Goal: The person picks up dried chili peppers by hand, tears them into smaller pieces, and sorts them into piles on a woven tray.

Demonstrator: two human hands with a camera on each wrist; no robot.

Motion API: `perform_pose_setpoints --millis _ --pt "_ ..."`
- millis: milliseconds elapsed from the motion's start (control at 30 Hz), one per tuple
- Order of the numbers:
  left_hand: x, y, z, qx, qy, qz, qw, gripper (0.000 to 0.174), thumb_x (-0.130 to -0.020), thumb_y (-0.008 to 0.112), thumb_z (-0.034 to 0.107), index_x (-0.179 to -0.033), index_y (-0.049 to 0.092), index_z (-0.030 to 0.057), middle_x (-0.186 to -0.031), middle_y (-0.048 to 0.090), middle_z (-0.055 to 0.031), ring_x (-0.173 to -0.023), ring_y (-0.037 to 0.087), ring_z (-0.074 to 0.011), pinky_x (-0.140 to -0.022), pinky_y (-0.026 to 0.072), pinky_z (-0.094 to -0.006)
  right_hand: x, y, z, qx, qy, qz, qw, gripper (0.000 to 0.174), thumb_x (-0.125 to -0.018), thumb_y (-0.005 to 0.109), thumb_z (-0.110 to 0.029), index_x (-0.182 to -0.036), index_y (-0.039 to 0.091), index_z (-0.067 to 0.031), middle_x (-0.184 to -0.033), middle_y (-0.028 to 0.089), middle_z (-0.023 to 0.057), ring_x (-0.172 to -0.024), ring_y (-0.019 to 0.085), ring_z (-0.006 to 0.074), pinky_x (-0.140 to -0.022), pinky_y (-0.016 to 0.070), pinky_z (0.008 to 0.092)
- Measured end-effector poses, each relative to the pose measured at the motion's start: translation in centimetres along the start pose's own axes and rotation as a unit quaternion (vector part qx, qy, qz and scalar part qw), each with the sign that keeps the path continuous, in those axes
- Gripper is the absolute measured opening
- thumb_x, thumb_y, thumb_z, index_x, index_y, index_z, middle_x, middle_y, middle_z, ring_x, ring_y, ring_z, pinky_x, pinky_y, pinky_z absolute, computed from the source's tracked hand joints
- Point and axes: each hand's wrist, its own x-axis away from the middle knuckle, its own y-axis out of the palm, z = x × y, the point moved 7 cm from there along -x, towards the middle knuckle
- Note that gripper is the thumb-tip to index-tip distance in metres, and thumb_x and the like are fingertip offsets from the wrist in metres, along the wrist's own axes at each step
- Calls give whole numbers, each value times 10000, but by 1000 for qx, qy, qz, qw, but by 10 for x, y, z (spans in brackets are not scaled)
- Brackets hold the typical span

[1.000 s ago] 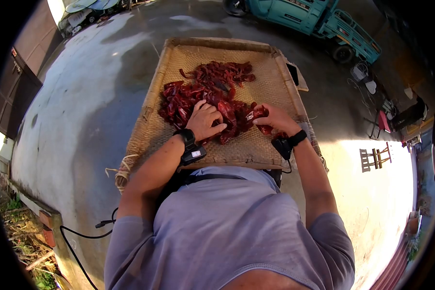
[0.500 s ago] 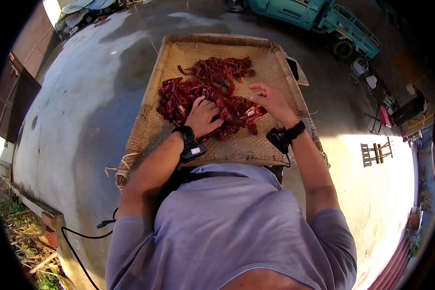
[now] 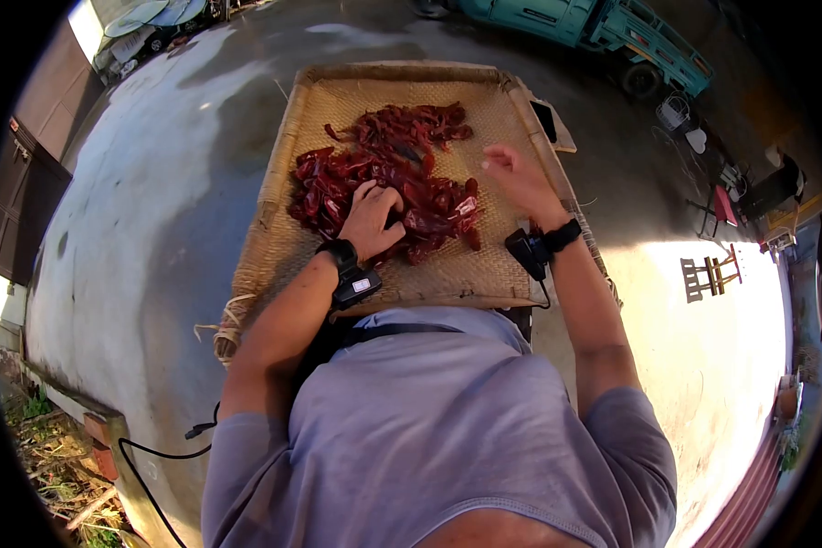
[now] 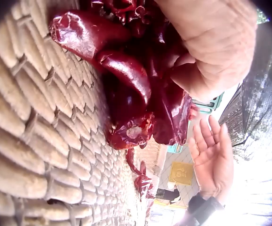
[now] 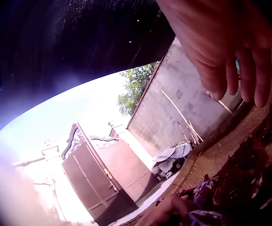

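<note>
Shiny dark-red dried peppers (image 3: 413, 176) lie heaped on a woven tray (image 3: 274, 205). On the near part of the heap, the left hand (image 3: 372, 222) has its fingers bent over the peppers. The left wrist view shows that hand (image 4: 216, 44) with its thumb against glossy peppers (image 4: 126, 75), its other fingers partly hidden. Right of the heap, the right hand (image 3: 523, 185) hovers above the tray, holding nothing; its palm and extended fingers show in the left wrist view. In the right wrist view the right hand's fingers (image 5: 251, 77) hang loosely above the tray.
A dark phone-like object (image 3: 546, 123) lies beside the tray's right edge. Beyond are a teal cargo vehicle (image 3: 603, 36), a small wooden stool (image 3: 726, 274) and a brown gate (image 3: 27, 192). A black cable (image 3: 155, 452) hangs at lower left.
The right hand has let go of a red pepper at the heap's right side, lifted and moved right. The left hand stays at the heap, its fingers slightly more bent.
</note>
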Motion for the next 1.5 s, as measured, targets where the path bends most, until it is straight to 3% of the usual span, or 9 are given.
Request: perform_pose_setpoints --millis 200,300,600,800,1033,1133,1267,1400,1500 --pt "-2 -13 12 15 27 82 996 257 -848 572 128 -1101 529 117 -993 606 -79 -1031 567 -280 -1207 210 -495 54 -57 40 261 76 -92 958 377 -804 686 -235 -1133 645 -55 -1046 689 155 -965 663 303 -814 512 407" --pt "-2 -26 25 -38 71 158 984 271 -813 597 73 -1079 571 114 -982 618 -51 -1045 565 -270 -1158 284 -498 84 -67 24 393 24 -6 919 392 -771 720 -276 -1105 664 -77 -1009 694 161 -934 665 333 -814 517 424" --pt "-9 -26 52 106 54 103 987 156 -849 581 96 -1002 593 67 -969 632 -96 -939 615 -300 -797 516 -408 103 -38 47 350 -102 -92 926 416 -745 756 -299 -1090 666 -86 -995 695 154 -936 663 315 -803 517 420" --pt "-14 -15 65 108 47 12 993 175 -911 602 131 -1079 603 81 -980 643 -79 -881 659 -227 -759 543 -360 105 -35 48 226 72 -146 960 397 -755 766 -256 -1096 652 -87 -988 695 157 -917 668 324 -791 509 400" --pt "-29 -2 104 157 19 -106 982 499 -937 656 240 -1385 477 115 -1246 493 -116 -944 602 -248 -861 506 -362 73 4 -17 32 0 -102 994 269 -902 683 -175 -1101 626 -3 -1012 660 81 -918 608 148 -806 489 294" --pt "-33 -2 108 163 104 -20 981 479 -921 673 188 -1356 492 102 -1240 474 -110 -1034 565 -264 -893 481 -367 62 36 -20 -63 8 -136 989 343 -945 658 -301 -1125 628 -10 -913 651 40 -812 604 159 -735 489 323" --pt "-30 -9 83 200 -53 -14 978 278 -907 681 110 -1152 566 49 -1107 529 -95 -1013 578 -236 -878 486 -361 63 49 -7 -148 69 -100 982 321 -1004 588 -321 -1108 631 -21 -885 603 1 -820 540 68 -718 448 251" --pt "-23 -21 52 335 -112 42 934 170 -937 642 78 -1082 556 61 -888 613 -30 -720 599 -102 -645 506 -272 61 44 26 -192 101 -76 973 344 -1010 582 -333 -1124 629 -12 -937 615 -7 -817 534 74 -719 443 244" --pt "-20 -47 28 175 -132 139 966 178 -884 658 87 -1045 590 51 -1043 600 -85 -902 594 -210 -790 514 -390 60 37 40 -255 142 -30 956 344 -1014 580 -335 -1142 628 -20 -966 620 -7 -826 537 72 -723 446 244"
